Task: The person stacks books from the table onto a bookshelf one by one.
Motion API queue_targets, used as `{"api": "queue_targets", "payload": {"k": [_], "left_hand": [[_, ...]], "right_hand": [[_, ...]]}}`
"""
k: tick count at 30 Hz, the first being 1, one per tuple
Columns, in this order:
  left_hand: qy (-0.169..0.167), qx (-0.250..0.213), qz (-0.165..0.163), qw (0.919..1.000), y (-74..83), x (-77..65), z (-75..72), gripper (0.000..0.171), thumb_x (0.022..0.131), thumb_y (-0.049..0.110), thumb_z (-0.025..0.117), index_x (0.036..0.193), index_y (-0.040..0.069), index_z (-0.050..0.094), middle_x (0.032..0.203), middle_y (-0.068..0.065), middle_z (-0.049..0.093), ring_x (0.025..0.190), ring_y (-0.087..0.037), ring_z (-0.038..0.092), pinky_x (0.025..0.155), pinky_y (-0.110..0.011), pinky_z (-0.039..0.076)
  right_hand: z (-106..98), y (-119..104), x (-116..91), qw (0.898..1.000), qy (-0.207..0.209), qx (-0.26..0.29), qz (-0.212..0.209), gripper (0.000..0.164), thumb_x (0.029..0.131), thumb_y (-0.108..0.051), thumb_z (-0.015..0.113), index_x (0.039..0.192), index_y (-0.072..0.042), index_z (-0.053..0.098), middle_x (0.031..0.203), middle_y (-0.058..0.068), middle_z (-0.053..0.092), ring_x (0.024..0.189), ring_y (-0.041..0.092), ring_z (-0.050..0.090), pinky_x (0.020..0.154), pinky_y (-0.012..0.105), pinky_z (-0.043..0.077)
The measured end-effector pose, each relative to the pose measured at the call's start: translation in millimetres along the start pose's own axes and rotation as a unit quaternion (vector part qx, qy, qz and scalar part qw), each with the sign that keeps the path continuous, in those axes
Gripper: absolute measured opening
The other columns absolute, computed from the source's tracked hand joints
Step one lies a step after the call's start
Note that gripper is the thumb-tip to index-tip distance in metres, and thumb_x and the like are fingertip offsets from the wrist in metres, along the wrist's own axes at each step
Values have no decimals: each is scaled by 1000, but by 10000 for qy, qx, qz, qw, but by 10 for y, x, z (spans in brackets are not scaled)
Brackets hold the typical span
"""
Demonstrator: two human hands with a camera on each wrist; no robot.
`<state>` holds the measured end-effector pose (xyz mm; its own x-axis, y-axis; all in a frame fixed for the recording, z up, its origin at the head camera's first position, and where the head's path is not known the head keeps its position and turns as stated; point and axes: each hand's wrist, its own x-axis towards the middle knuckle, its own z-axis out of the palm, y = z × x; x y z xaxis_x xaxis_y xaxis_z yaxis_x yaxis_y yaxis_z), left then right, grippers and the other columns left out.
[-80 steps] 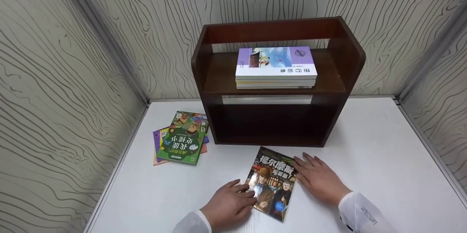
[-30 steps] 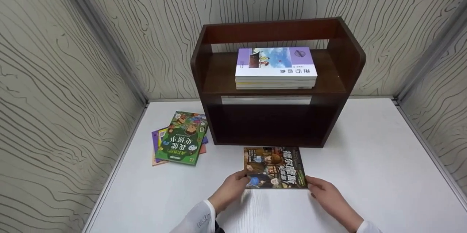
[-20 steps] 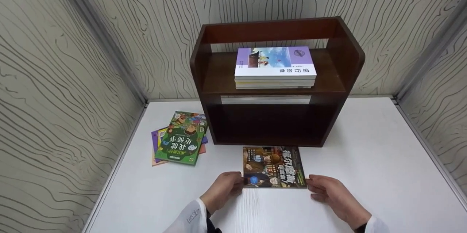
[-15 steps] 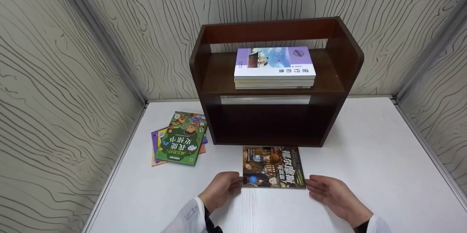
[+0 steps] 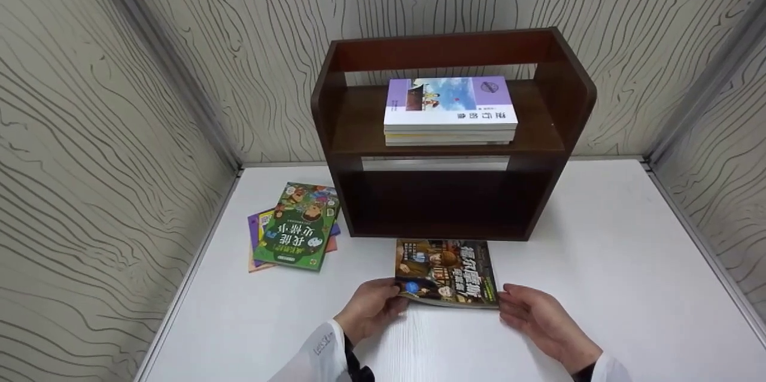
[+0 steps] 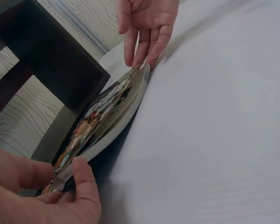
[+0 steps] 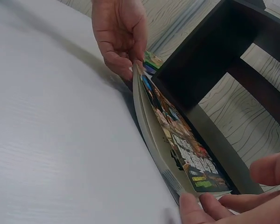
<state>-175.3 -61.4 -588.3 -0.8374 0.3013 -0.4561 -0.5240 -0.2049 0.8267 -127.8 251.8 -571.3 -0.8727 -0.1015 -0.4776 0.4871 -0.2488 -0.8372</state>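
Observation:
A comic-style paperback book (image 5: 446,271) with a dark illustrated cover lies sideways in front of the brown bookshelf (image 5: 567,112), its far edge close against the shelf's base. My left hand (image 5: 370,307) pinches the book's near left corner, which is raised a little off the table. At the near right corner, the fingertips of my right hand (image 5: 541,316) touch the edge, and its thumb stands apart from the cover in the right wrist view. Between the hands the cover gapes slightly from the pages (image 6: 116,128), and the near edge bows.
On the upper shelf lies a stack of books (image 5: 452,109) with a purple and white one on top. A green book (image 5: 299,226) covers several others left of the shelf. The white table (image 5: 610,250) ends at patterned wall panels (image 5: 149,70).
The book was turned from slanted to sideways and set before the shelf. Since half a second ago, its near left corner has been lifted slightly, with the left hand now pinching it.

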Motion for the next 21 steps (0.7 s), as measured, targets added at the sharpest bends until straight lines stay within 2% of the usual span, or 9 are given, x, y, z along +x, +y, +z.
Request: {"api": "queue_targets", "payload": {"k": [2,6,11,13,16,21], "left_hand": [[46,7,-72,10000,0,21,-2,39,91,1,46,127,-14,41,100,-19,62,82,-22,62,73,-32,52],[26,-366,-240,9990,12,46,-23,41,91,-2,45,128,-16,37,101,-21,61,85,-25,63,80,-34,51],[-106,-617,-386,9973,11,35,-27,41,90,-3,44,128,-17,36,102,-23,59,84,-23,63,83,-34,49],[-93,-575,-396,9975,-1,33,-25,41,90,-3,45,128,-17,37,102,-23,59,84,-22,63,83,-34,49],[-25,-386,-358,9986,-27,33,-30,39,89,-3,46,126,-15,41,100,-21,61,83,-22,63,81,-33,50],[121,67,-289,9995,-55,0,-32,38,89,-2,48,125,-13,44,98,-17,62,83,-22,63,77,-32,52]], "right_hand": [[-5,10,13,9999,119,41,-9,53,97,-15,37,135,16,17,123,31,40,107,33,50,94,45,39],[-24,5,38,9999,94,-40,-32,55,94,-11,44,134,17,20,112,21,51,97,24,54,88,38,44],[-8,11,59,9997,-34,231,-7,57,92,-7,48,135,16,19,117,23,48,100,24,54,92,39,42],[3,39,78,9989,-119,456,5,58,92,-7,48,136,16,18,119,24,47,102,26,53,93,39,41],[7,106,126,9979,-231,609,23,60,92,-8,50,136,15,16,112,21,53,99,27,55,89,36,44],[48,190,188,9989,340,320,7,52,90,-5,52,133,13,29,109,21,55,94,27,58,86,39,47]]}}
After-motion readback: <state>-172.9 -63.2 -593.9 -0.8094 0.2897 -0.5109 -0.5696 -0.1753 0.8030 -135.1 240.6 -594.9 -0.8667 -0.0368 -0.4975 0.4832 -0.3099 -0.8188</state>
